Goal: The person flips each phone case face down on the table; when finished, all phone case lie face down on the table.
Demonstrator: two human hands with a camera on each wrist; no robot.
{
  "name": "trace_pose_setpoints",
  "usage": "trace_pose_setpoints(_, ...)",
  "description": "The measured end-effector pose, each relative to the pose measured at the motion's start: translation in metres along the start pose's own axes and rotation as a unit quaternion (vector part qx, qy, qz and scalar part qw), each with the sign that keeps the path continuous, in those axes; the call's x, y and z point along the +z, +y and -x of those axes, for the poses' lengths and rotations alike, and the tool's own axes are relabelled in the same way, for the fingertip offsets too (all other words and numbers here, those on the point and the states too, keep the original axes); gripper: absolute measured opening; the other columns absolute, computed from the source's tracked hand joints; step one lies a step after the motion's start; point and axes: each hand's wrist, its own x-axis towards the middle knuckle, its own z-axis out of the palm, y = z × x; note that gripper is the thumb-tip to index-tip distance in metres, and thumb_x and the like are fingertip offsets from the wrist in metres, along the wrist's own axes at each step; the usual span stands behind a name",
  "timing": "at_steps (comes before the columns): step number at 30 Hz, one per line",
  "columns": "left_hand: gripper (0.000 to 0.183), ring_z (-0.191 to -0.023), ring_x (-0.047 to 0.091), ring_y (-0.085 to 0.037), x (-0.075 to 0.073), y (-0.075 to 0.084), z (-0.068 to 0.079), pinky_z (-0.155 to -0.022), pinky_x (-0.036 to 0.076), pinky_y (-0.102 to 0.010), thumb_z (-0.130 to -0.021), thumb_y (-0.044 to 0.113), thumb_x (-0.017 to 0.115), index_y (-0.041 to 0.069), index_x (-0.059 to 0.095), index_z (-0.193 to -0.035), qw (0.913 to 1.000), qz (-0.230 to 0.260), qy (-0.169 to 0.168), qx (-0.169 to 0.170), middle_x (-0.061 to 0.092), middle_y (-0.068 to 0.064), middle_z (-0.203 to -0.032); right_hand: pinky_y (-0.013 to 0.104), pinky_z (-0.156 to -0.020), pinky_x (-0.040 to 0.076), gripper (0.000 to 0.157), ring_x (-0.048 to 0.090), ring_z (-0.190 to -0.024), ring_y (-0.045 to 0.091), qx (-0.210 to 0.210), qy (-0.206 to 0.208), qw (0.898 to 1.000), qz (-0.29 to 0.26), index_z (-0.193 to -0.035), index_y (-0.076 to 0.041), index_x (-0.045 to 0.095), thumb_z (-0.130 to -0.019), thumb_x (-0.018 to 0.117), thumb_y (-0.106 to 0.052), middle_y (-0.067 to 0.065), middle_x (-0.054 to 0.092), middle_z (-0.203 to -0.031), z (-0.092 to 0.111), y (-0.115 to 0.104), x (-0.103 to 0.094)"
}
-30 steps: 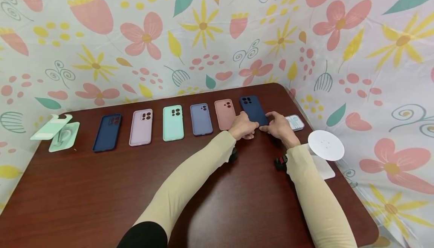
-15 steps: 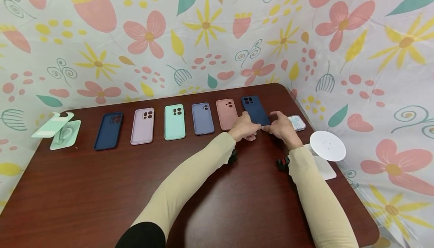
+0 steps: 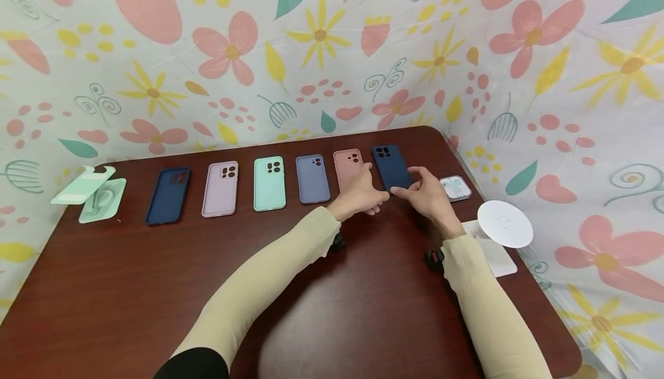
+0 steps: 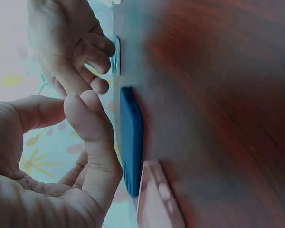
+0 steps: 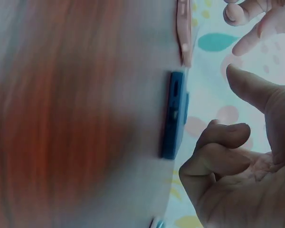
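Observation:
At the right end of a row of phone cases lies the dark blue phone case [image 3: 390,167], camera cutouts toward the wall. My left hand [image 3: 361,192] hovers by its near left corner and overlaps the pink phone case [image 3: 346,162] in the head view. Its thumb and finger form a loose ring with nothing inside, as the left wrist view shows. By the blue case's near right corner is my right hand [image 3: 428,194], thumb pointing left. In the right wrist view the blue case [image 5: 175,116] lies apart from that hand's loosely bent fingers [image 5: 213,164].
Leftward in the row are blue-grey [image 3: 313,179], mint [image 3: 270,184], lilac [image 3: 220,190] and navy [image 3: 168,196] phone cases. A mint folding stand [image 3: 102,200] stands far left. A small white case [image 3: 455,188] and a white stand with a round plate [image 3: 505,223] sit right.
My left hand has drawn back leftward from the dark blue case's near edge. My right hand stays by its corner, its thumb and fingers now farther apart. The blue case keeps its place.

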Motion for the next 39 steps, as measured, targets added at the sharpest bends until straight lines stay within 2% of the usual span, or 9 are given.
trace_pose_setpoints(4,0.099,-0.073,0.077,-0.031,-0.013,-0.005,0.007,-0.082,0.070,-0.049,-0.103,0.014,0.074,0.007,0.008,-0.176,0.9991,-0.038,0.011,0.011,0.078,-0.025,-0.099,0.028,-0.069,0.052,0.075,0.066,-0.076,0.021,-0.020,-0.010,1.000,0.003,-0.160,-0.006,0.048,-0.101,0.079,-0.040,0.016,0.072,-0.098,0.000,-0.010,0.007)
trace_pose_setpoints(8,0.094,-0.063,0.074,-0.023,-0.024,-0.013,0.010,-0.074,0.071,-0.042,-0.099,0.015,0.078,0.004,0.020,-0.173,0.9972,-0.066,0.036,0.001,0.075,-0.013,-0.080,0.030,-0.064,0.054,0.074,0.069,-0.068,0.022,-0.030,-0.035,0.999,-0.010,-0.161,-0.009,0.048,-0.101,0.079,-0.040,0.017,0.075,-0.093,0.000,-0.017,0.015)
trace_pose_setpoints(12,0.100,-0.052,0.066,-0.014,-0.033,-0.023,0.010,-0.072,0.071,-0.044,-0.098,0.012,0.080,0.005,0.017,-0.175,0.9974,-0.054,0.044,-0.015,0.072,-0.012,-0.076,0.032,-0.066,0.057,0.076,0.070,-0.063,0.021,-0.030,-0.059,0.998,-0.010,-0.163,-0.009,0.046,-0.101,0.079,-0.040,0.014,0.075,-0.089,-0.001,-0.023,0.022)
trace_pose_setpoints(14,0.108,-0.049,0.065,-0.015,-0.037,-0.028,0.009,-0.072,0.071,-0.047,-0.098,0.009,0.079,0.008,0.006,-0.176,0.9979,-0.038,0.046,-0.023,0.072,-0.016,-0.079,0.034,-0.071,0.058,0.077,0.070,-0.063,0.020,-0.029,-0.070,0.997,-0.002,-0.163,-0.009,0.045,-0.101,0.079,-0.041,0.012,0.076,-0.086,-0.003,-0.026,0.027)
trace_pose_setpoints(18,0.105,-0.048,0.066,-0.016,-0.042,-0.035,0.007,-0.073,0.071,-0.049,-0.097,0.002,0.076,0.004,0.007,-0.175,0.9977,-0.008,0.049,-0.046,0.069,-0.018,-0.085,0.038,-0.081,0.060,0.080,0.071,-0.062,0.020,-0.029,-0.096,0.995,0.006,-0.165,-0.009,0.041,-0.101,0.079,-0.039,0.009,0.075,-0.077,-0.008,-0.033,0.035)
trace_pose_setpoints(23,0.100,-0.049,0.068,-0.016,-0.044,-0.040,0.003,-0.075,0.071,-0.045,-0.098,0.000,0.073,0.001,0.008,-0.174,0.9963,0.001,0.045,-0.073,0.064,-0.014,-0.085,0.033,-0.072,0.060,0.085,0.070,-0.060,0.018,-0.009,-0.124,0.992,0.004,-0.168,-0.010,0.036,-0.100,0.081,-0.034,0.006,0.074,-0.073,-0.015,-0.040,0.045)
trace_pose_setpoints(29,0.101,-0.047,0.066,-0.014,-0.042,-0.042,-0.005,-0.068,0.070,-0.036,-0.099,0.004,0.073,0.000,0.006,-0.174,0.9931,-0.033,0.045,-0.103,0.066,-0.011,-0.079,0.030,-0.060,0.058,0.087,0.068,-0.058,0.016,0.015,-0.138,0.990,0.008,-0.170,-0.009,0.031,-0.100,0.080,-0.027,0.007,0.074,-0.074,-0.024,-0.044,0.051)
trace_pose_setpoints(33,0.102,-0.045,0.066,-0.013,-0.041,-0.045,-0.014,-0.056,0.064,-0.028,-0.097,0.005,0.075,-0.003,0.008,-0.173,0.9917,-0.056,0.046,-0.106,0.065,-0.009,-0.075,0.029,-0.058,0.058,0.087,0.068,-0.058,0.016,0.024,-0.138,0.990,0.014,-0.171,-0.010,0.031,-0.100,0.080,-0.023,0.007,0.073,-0.073,-0.028,-0.047,0.053)
trace_pose_setpoints(39,0.102,-0.044,0.064,-0.013,-0.041,-0.042,-0.013,-0.056,0.065,-0.029,-0.099,0.003,0.074,-0.002,0.005,-0.174,0.9924,-0.030,0.048,-0.109,0.062,-0.010,-0.073,0.028,-0.057,0.061,0.090,0.069,-0.058,0.015,0.028,-0.151,0.988,0.022,-0.172,-0.011,0.029,-0.099,0.080,-0.021,0.008,0.072,-0.073,-0.033,-0.051,0.055)
